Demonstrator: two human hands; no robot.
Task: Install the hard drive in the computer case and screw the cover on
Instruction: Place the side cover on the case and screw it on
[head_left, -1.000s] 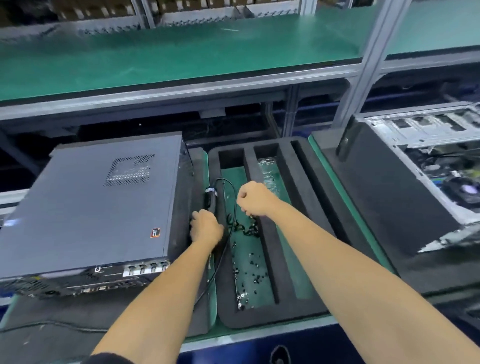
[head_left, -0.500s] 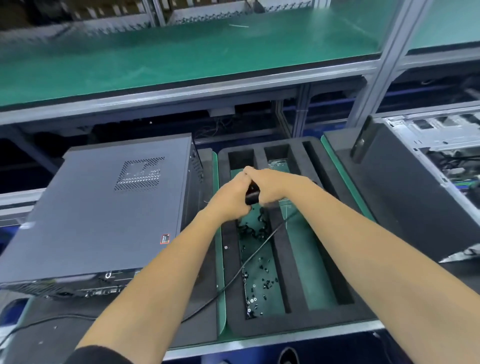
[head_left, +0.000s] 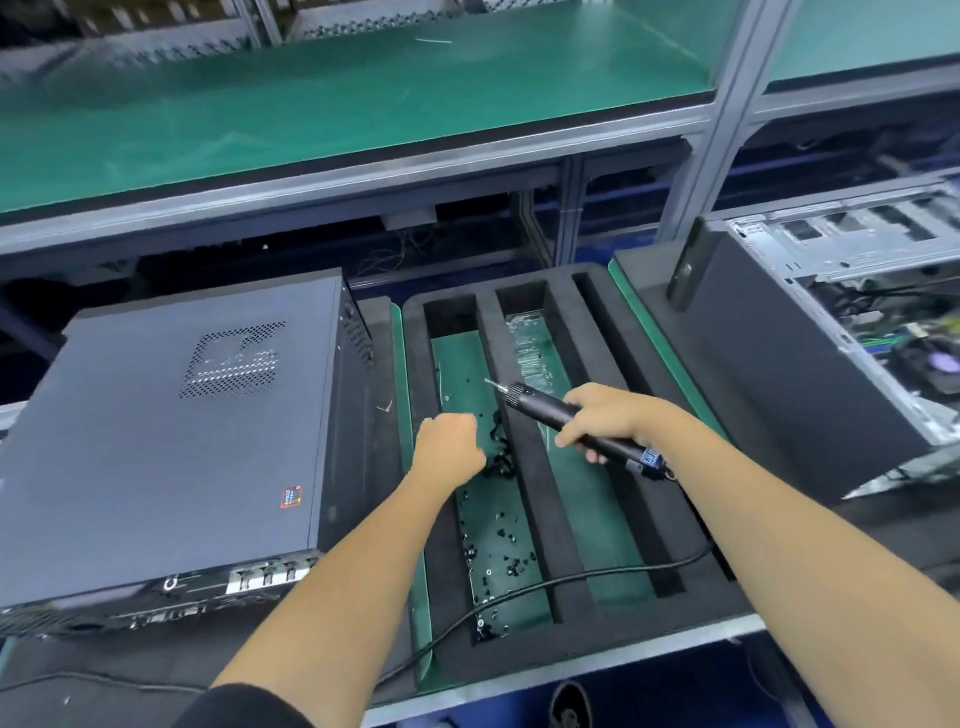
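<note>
A closed dark grey computer case (head_left: 171, 431) lies on its side at the left. My right hand (head_left: 605, 418) grips a black electric screwdriver (head_left: 545, 408), whose bit points up and left over the black foam tray (head_left: 524, 467). Its cable (head_left: 571, 577) trails across the tray toward the front left. My left hand (head_left: 449, 449) hovers with curled fingers over a clump of small black screws (head_left: 498, 551) in the tray's left compartment. Its fingertips are hidden, so I cannot tell whether it holds anything.
A second computer case (head_left: 857, 312) stands open at the right, with a black side panel (head_left: 779, 374) leaning against it. A green shelf (head_left: 337, 104) on metal posts runs across the back. Clear plastic parts (head_left: 530, 348) lie in the tray's middle compartment.
The screwdriver went from my left hand beside the case into my right hand, which carried it to the right. My left hand dropped to the screws.
</note>
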